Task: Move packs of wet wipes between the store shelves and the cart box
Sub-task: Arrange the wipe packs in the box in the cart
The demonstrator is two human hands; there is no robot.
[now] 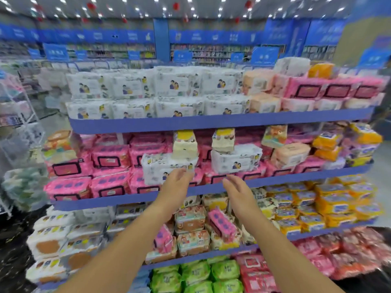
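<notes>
Both my arms are stretched up from the bottom of the frame toward the second shelf (296,176), at the centre of the picture. My left hand (176,183) is loose-fingered and holds nothing; its fingertips are at the lower right corner of a white pack of wet wipes (160,166) that lies on the pink packs (110,157) at the shelf front. I cannot tell whether they touch it. My right hand (236,188) is just to the right of it, fingers straight and spread, also empty, and just below a second white pack (234,158).

I judge this to be the reach for a pick at the shelf, with the grasp not yet made. The cart box is not in view, so how far along the task is I cannot say.

Next I would bring the two palms onto the ends of the centre white pack and lift it off the pink stack. A yellow-and-cream pack (185,144) stands on its top edge and may tip, so a slow, level pull seems wise.
</notes>
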